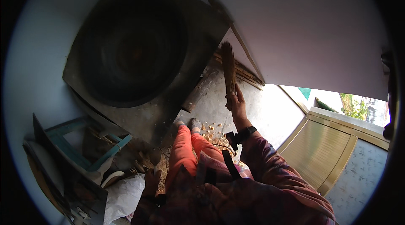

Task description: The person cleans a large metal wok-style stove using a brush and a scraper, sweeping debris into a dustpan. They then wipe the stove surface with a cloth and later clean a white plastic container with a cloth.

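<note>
My right hand [239, 104] is closed around the bound handle of a whisk broom [228, 63]. Its bristles point up and away from me, just off the right edge of a concrete stove [148, 119]. A large, dark wok [136, 98] is set into the stove top, and its inside lies in deep shadow. My left hand [152, 179] hangs low beside my left leg, near a white sack [125, 198]. Shadow hides its fingers, so I cannot tell whether it holds anything.
Corn cobs or wood chips [215, 135] litter the floor by my feet. Several sticks [246, 74] lie along the wall, and a log [194, 97] rests beside the stove. A teal wooden frame [117, 149] stands at left. A ribbed panel door [319, 149] is at right.
</note>
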The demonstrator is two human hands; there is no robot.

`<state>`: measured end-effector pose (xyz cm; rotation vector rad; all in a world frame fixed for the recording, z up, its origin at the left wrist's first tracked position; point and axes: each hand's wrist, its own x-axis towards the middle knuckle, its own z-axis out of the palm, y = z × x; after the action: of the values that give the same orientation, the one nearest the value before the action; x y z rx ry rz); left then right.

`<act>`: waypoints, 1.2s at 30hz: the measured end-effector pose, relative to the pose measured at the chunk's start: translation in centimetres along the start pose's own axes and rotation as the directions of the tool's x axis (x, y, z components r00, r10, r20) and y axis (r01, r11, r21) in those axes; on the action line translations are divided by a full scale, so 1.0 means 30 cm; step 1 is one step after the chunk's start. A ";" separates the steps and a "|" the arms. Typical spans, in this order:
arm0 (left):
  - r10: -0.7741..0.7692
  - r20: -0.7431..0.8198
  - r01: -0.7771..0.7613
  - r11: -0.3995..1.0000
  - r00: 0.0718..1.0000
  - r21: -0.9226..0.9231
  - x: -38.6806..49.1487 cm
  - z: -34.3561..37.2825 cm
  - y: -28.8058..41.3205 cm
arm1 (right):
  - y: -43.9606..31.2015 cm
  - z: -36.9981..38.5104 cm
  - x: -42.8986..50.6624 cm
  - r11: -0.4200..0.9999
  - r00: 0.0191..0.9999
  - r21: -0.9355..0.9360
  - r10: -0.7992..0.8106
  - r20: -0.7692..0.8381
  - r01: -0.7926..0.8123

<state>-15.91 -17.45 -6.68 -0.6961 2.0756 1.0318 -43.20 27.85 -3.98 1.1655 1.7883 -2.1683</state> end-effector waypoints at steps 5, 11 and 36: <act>0.086 0.071 -0.089 0.995 0.994 0.047 0.113 -0.036 0.174 | 0.107 -0.015 0.017 0.979 0.987 0.199 -0.004 -0.160 0.036; 0.251 0.017 -0.251 0.968 0.968 -0.002 0.235 0.007 0.341 | 0.174 -0.166 0.067 1.000 0.995 0.001 0.002 -0.098 -0.002; -0.120 0.226 0.218 0.850 0.967 -0.479 0.166 1.212 0.965 | 0.217 -0.774 0.016 0.820 0.412 -0.571 0.538 0.735 -0.051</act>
<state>-26.80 27.54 -13.28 -0.9762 1.5527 1.4917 -28.86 46.33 -9.91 0.0956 1.2904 -1.4607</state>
